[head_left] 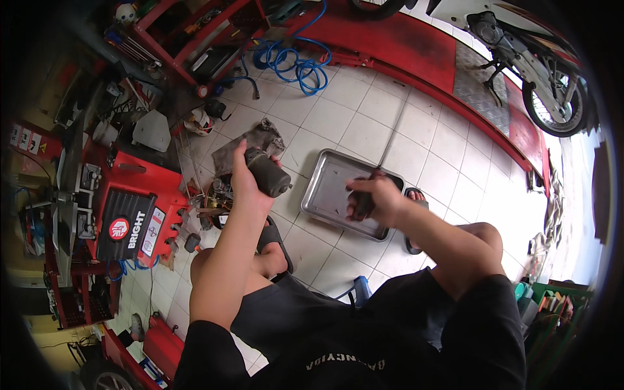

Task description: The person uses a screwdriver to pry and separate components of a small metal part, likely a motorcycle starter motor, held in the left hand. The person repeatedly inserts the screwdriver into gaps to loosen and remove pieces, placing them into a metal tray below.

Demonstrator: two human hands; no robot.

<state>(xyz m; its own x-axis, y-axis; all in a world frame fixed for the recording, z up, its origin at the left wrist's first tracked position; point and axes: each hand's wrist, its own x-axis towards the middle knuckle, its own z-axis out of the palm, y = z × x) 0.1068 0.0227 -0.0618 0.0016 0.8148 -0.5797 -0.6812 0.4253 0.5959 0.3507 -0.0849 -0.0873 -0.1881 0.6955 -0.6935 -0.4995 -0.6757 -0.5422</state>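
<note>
Presently, the dark cylinder (268, 174) is held up in the left hand (244, 182), to the left of the metal tray (328, 185) and above the tiled floor (325, 260). The left hand is partly closed: its palm and thumb lie along the left side of the cylinder, and some fingertips show at the far right side, so I judge the hold to be quite firm. The long axis of the cylinder runs slantwise, from the far left to the near right. Its near end, which carries a small stub, is free of the fingers and is directed toward the near right, not straight at the right hand (380, 194).

The right hand is well apart from the cylinder, over the right part of the tray. Its fingers are curled around a dark handle-like piece (361, 203), slightly blurred; I cannot tell exactly what it is. A thin grey line extends from this hand toward the far side, but I cannot be sure whether it is a rod or a joint between the tiles.

So the main relation, in my judgement, is sideways: the cylinder lies to the left of the right hand, with the left part of the tray between them, and the free end with the stub is the part more accessible from the right.
</note>
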